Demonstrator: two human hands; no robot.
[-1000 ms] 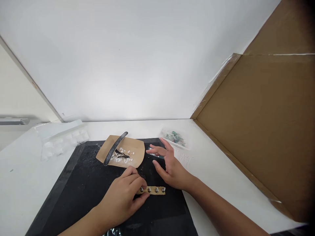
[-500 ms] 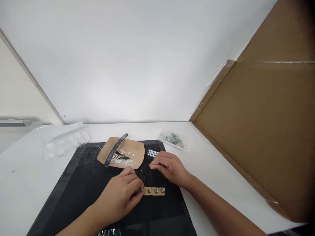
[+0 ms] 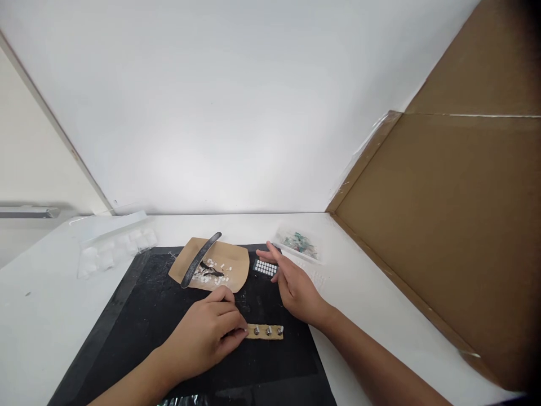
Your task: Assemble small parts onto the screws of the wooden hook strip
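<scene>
A tan studded strip [image 3: 265, 331] lies on the black mat [image 3: 139, 321]. The left hand [image 3: 203, 335] pins its left end with curled fingers. The right hand [image 3: 291, 285] hovers open, fingers reaching a small dotted sheet [image 3: 264, 267]. The white table [image 3: 380, 293] meets a white wall; a cardboard panel [image 3: 456, 225] stands right. A tan pouch [image 3: 224, 265] lies beyond.

Tan strip [image 3: 265, 332] with silver studs at left hand's [image 3: 207, 332] fingertips; black mat [image 3: 139, 321] beneath. Dark sheet with white dot grid [image 3: 265, 267] by right hand [image 3: 291, 285]. Brown card [image 3: 228, 265] beyond, white-flecked.
</scene>
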